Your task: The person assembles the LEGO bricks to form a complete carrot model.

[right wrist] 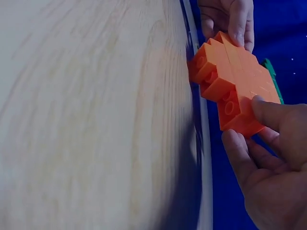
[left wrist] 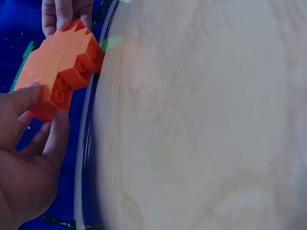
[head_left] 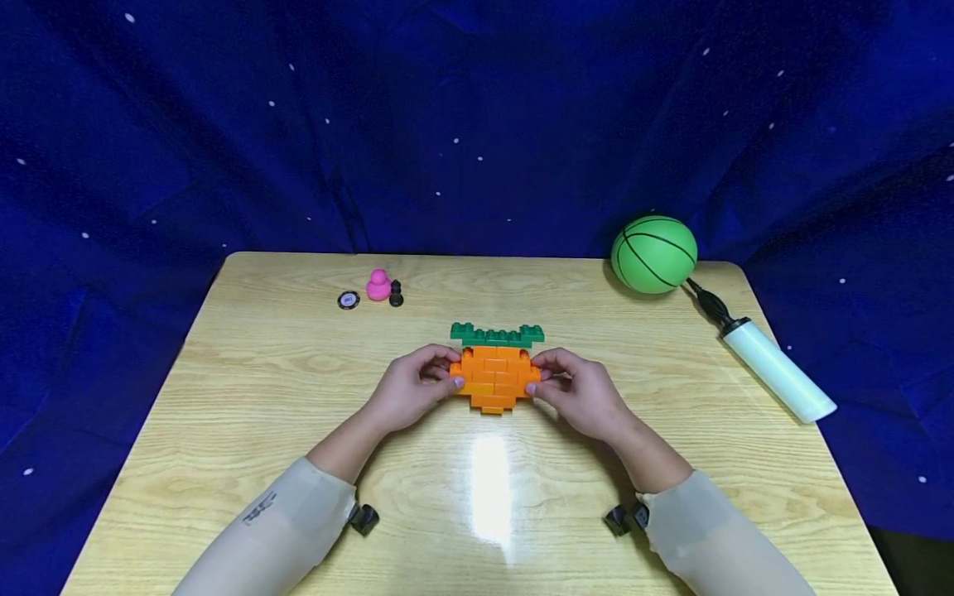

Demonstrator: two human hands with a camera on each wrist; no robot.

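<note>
An orange toy-brick build (head_left: 495, 377) with a green brick top (head_left: 497, 336) is held over the middle of the table, its stepped narrow end toward me. My left hand (head_left: 413, 387) pinches its left edge, thumb on the near face and fingers behind. On the opposite edge my right hand (head_left: 585, 392) grips it the same way. Both wrist views show hollow undersides of the orange bricks (left wrist: 60, 72) between the two hands. From the right wrist view, the thumb of the right hand (right wrist: 283, 158) lies on the flat orange face. The green part is mostly hidden there.
A pink rubber duck (head_left: 378, 285), a black pawn-like piece (head_left: 396, 294) and a poker chip (head_left: 348, 300) sit at the back left of the wooden table (head_left: 246, 397). At the back right are a green ball (head_left: 654, 255) and a hand pump (head_left: 775, 368). A blue curtain (head_left: 477, 124) hangs behind.
</note>
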